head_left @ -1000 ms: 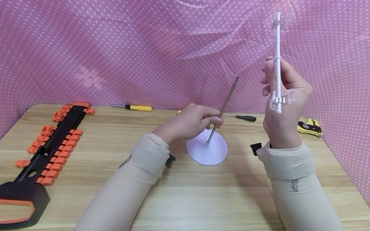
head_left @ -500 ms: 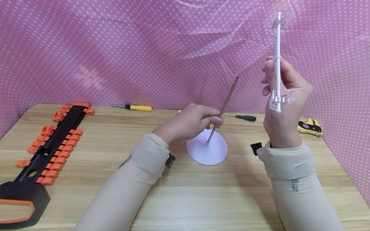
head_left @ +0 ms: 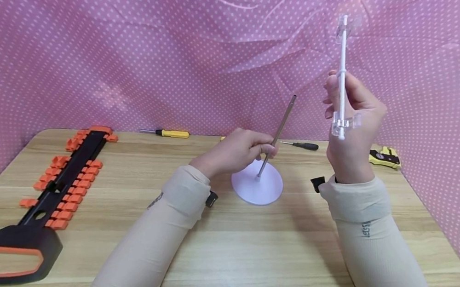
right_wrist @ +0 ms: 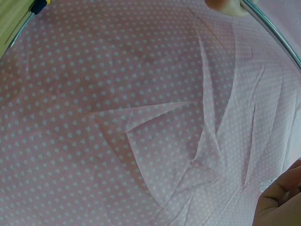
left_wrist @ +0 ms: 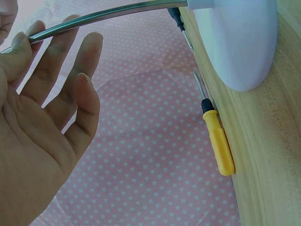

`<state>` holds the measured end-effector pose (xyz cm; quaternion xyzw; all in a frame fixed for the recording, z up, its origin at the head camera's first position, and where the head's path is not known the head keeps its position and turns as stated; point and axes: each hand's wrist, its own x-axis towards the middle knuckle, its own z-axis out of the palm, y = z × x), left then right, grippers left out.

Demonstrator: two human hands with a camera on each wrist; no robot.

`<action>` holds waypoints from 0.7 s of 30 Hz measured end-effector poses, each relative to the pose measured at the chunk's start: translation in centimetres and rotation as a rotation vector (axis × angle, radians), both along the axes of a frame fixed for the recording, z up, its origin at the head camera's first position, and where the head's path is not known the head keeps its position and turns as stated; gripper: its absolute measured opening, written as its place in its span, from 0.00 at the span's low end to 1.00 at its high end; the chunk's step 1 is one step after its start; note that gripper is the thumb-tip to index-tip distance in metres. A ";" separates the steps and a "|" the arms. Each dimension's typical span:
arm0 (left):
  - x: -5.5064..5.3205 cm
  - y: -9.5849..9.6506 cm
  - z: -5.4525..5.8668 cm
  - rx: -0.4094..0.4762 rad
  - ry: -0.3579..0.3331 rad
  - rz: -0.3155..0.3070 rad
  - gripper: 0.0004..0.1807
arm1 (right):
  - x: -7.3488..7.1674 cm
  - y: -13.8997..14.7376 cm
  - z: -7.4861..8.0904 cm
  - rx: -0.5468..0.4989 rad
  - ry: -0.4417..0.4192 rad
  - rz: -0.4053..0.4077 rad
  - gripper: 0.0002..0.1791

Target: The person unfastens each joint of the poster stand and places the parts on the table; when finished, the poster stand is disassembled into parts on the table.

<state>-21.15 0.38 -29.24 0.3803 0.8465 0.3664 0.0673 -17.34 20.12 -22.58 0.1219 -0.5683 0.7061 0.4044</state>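
In the head view, my left hand [head_left: 237,152] pinches a thin metal rod [head_left: 285,117] between thumb and fingers. The rod rises at a slant from a white round base [head_left: 261,192] on the table. The left wrist view shows the thumb and index finger at the rod, with the other fingers spread loosely. Raised on the right, my right hand [head_left: 363,128] holds a white plastic stick [head_left: 342,61] near its middle. Clear plastic clips [head_left: 343,27] sit near both ends of the stick. Only part of this hand enters the right wrist view.
A black rack with orange clips [head_left: 69,206] lies along the left of the wooden table [head_left: 233,263]. Behind are a yellow screwdriver [head_left: 175,134] and a dark-handled screwdriver [head_left: 307,146]. A yellow-and-black tool [head_left: 385,158] lies at the right edge. A pink dotted cloth [head_left: 189,64] hangs behind.
The white stick in my right hand has shifted slightly left, its lower end most. My left hand, the metal rod and the base look unmoved.
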 end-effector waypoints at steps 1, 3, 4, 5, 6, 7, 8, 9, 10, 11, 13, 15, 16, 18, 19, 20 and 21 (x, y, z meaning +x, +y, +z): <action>0.0 0.0 0.0 0.000 -0.001 0.001 0.12 | 0.0 0.0 0.0 0.000 -0.001 0.002 0.14; 0.0 0.0 0.0 0.001 -0.002 0.002 0.12 | 0.0 0.1 0.0 0.000 -0.002 0.003 0.13; 0.0 0.0 0.0 0.001 -0.002 0.003 0.12 | -0.1 0.1 0.0 -0.005 -0.003 0.005 0.13; 0.0 0.0 0.0 0.000 -0.001 0.005 0.12 | -0.1 0.2 0.0 -0.002 -0.003 0.004 0.13; 0.0 0.0 0.0 0.000 -0.002 0.006 0.12 | -0.1 0.2 0.0 -0.002 -0.004 0.005 0.13; 0.0 0.0 0.0 0.000 -0.002 0.008 0.12 | -0.1 0.2 0.0 -0.001 -0.006 0.005 0.13; 0.0 0.0 0.0 0.000 -0.002 0.009 0.12 | -0.1 0.2 0.0 0.006 -0.009 0.003 0.14; 0.0 0.0 0.0 0.001 -0.003 0.009 0.12 | -0.1 0.2 0.0 0.000 -0.016 0.009 0.14; 0.0 0.0 0.0 0.002 -0.005 0.009 0.12 | -0.1 0.2 0.1 -0.006 -0.023 0.016 0.13; 0.0 0.0 0.0 0.003 -0.006 0.008 0.12 | -0.1 0.2 0.1 -0.005 -0.029 0.020 0.13; 0.0 0.0 0.0 0.004 -0.006 0.005 0.12 | -0.1 0.3 0.1 -0.010 -0.044 0.031 0.11; -0.1 0.0 0.0 0.006 -0.004 0.001 0.12 | -0.2 0.4 0.1 -0.023 -0.056 0.043 0.10; -0.1 0.0 -0.1 0.006 -0.003 -0.001 0.12 | -0.2 0.4 0.0 -0.016 -0.059 0.041 0.10; -0.1 0.0 -0.1 0.006 0.001 -0.002 0.12 | -0.2 0.5 0.0 -0.005 -0.066 0.035 0.09; -0.1 0.0 -0.1 0.006 0.000 -0.002 0.12 | -0.2 0.5 0.0 0.001 -0.070 0.032 0.09; -0.1 0.0 -0.1 0.006 0.000 -0.002 0.12 | -0.2 0.6 0.0 0.007 -0.074 0.029 0.10; -0.1 0.0 -0.1 0.004 0.000 -0.001 0.12 | -0.2 0.6 0.1 0.008 -0.077 0.030 0.10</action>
